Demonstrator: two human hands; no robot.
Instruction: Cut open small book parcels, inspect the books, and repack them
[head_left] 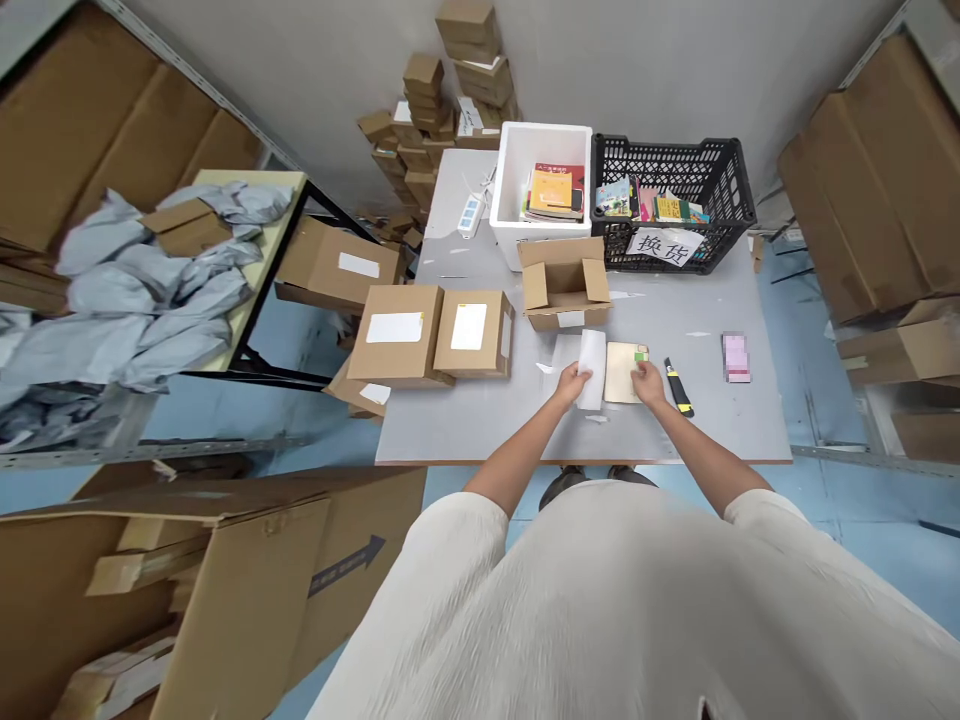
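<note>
My left hand (pixel 573 384) is closed on the edge of a white sheet (pixel 592 368), which looks folded over. What the sheet is made of I cannot make out. To its right a cream-coloured book (pixel 619 376) with a small green patch lies on the table, and my right hand (pixel 647 384) pinches its right edge. A black and yellow utility knife (pixel 679 388) rests just right of that hand. Behind the sheet stands an open cardboard box (pixel 562 318) with its flaps spread.
Two closed cartons (pixel 396 358) with labels stand on the table's left. At the back are a white bin (pixel 544 233) and a black crate (pixel 615 240), both holding books, and a power strip (pixel 471 214). A pink blurred item (pixel 736 358) lies at right. Grey parcels (pixel 127 270) cover a side table.
</note>
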